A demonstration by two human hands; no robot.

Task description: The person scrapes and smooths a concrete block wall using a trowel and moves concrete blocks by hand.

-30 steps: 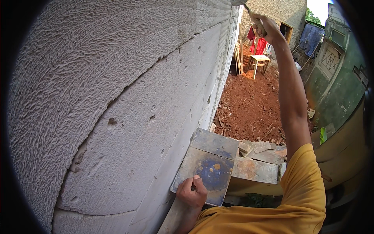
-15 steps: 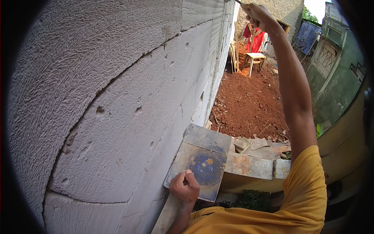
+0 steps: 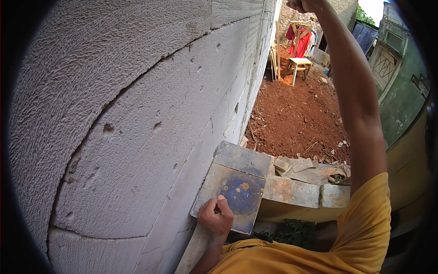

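Note:
My left hand (image 3: pixel 216 216) is closed in a fist, thumb uppermost, over the near left part of a square tiled slab (image 3: pixel 248 165). The slab has a dark blue stain with tan specks. Whether anything is inside the fist is hidden. High up at the top edge, my right hand (image 3: pixel 305 4) is cut off by the picture, its visible fingers curled. What it grips is out of view. The pale block wall (image 3: pixel 150 137) stands along my left side, with rough courses, dark joints and small pits.
A low ledge (image 3: pixel 292 192) with broken tile pieces (image 3: pixel 303 165) runs right from the slab. Beyond lies red soil (image 3: pixel 299 114), with a small wooden stool (image 3: pixel 299 63) and red cloth (image 3: pixel 302 45) at the far end. A green building wall (image 3: pixel 399 100) stands at right.
My right hand has moved up, partly out of the picture, and its forearm has shifted right. The thin tool seen at that hand has left view. My left hand stays by the slab.

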